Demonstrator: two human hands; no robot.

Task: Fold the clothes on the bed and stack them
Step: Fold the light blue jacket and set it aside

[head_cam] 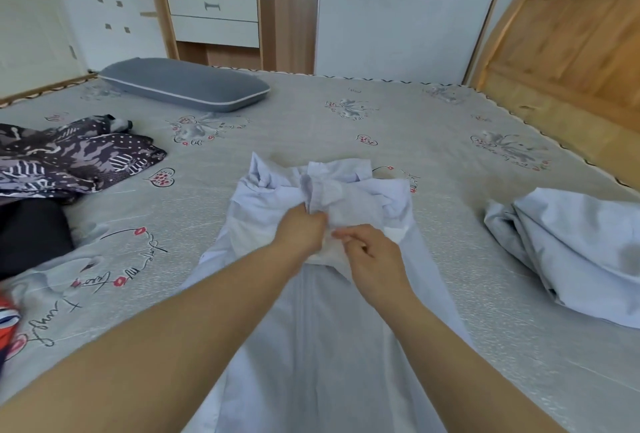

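- Pale blue garment [322, 346]: thin, smooth woven cloth, laid lengthwise down the middle of the bed [433, 127]; far end bunched and creased, with a white lining showing by the hands; near end cut off by the lower frame edge. What kind of garment it is cannot be told.
- Left hand [301, 233]: fingers curled, pinching a fold of the bunched cloth; fingertips hidden in the fabric.
- Right hand [374, 256]: fingers bent, gripping the cloth just beside the left hand.
- Second pale blue cloth [568, 249]: crumpled heap of similar fabric on the right side of the bed, well apart from the first; right part out of frame.
- Patterned dark garment [69, 159]: purple-grey print with dots and stripes, rumpled, at the left edge.
- Black cloth [31, 235]: matte, beneath the patterned piece, partly cut off.
- Red-and-white item [8, 318]: blurred at the left edge, not identifiable.
- Grey pillow [183, 84]: flat, oblong, white piping, at the far side.
- Wooden headboard [571, 51]: panelled, light timber, on the right.
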